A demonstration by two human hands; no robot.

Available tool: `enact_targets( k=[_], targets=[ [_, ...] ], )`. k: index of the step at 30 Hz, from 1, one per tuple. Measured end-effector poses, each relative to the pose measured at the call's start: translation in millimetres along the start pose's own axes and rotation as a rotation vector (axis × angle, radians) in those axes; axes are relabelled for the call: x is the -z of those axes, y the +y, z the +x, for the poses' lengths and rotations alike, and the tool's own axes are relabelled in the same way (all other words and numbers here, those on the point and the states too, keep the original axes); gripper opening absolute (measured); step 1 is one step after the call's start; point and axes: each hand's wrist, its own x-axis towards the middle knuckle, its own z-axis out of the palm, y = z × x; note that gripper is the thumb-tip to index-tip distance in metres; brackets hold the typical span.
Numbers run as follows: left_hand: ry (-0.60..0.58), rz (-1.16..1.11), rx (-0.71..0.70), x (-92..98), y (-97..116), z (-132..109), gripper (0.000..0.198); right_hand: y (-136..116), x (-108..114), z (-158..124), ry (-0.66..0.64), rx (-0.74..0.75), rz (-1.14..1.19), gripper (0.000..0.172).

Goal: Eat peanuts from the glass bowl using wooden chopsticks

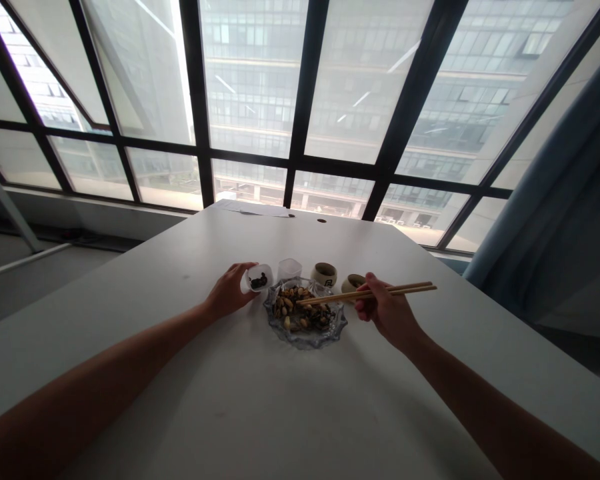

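Note:
My left hand [233,292] grips a small clear plastic cup [265,287], tilted so that a few dark pieces show inside. In my right hand [386,308] is a pair of wooden chopsticks [411,288], their tips over a scalloped glass bowl [307,343]. That bowl holds a mix of nuts and dark seeds [305,313]; whether the tips pinch a piece I cannot tell. Just behind the bowl stand a second clear cup [289,268] and a beige ceramic cup [318,277] with a dark character. Another beige cup [351,285] is partly hidden behind my right fingers.
The white table [240,413] stretches toward the windows. White papers [250,209] lie at its far edge, near two dark round spots on the tabletop. A blue-grey curtain [545,200] hangs at the right, and a white metal frame [10,207] stands at the left.

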Motion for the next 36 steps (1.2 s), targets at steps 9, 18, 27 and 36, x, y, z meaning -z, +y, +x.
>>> enact_targets(
  k=[9, 18, 27, 36],
  targets=[
    [-0.002, -0.007, -0.024, 0.2, 0, 0, 0.055, 2, 2, 4, 0.069, -0.097, 0.12, 0.041],
    [-0.007, 0.006, -0.026, 0.0, -1, 0, 0.054, 2, 4, 5, 0.055, -0.093, 0.121, 0.041],
    [-0.003, 0.004, -0.02, 0.2, 0, 0, 0.055, 4, 4, 7, 0.034, -0.062, 0.118, 0.041],
    [-0.007, 0.011, -0.011, 0.2, 1, 0, 0.055, -7, 1, -25, 0.007, 0.61, -0.477, 0.043]
  ],
)
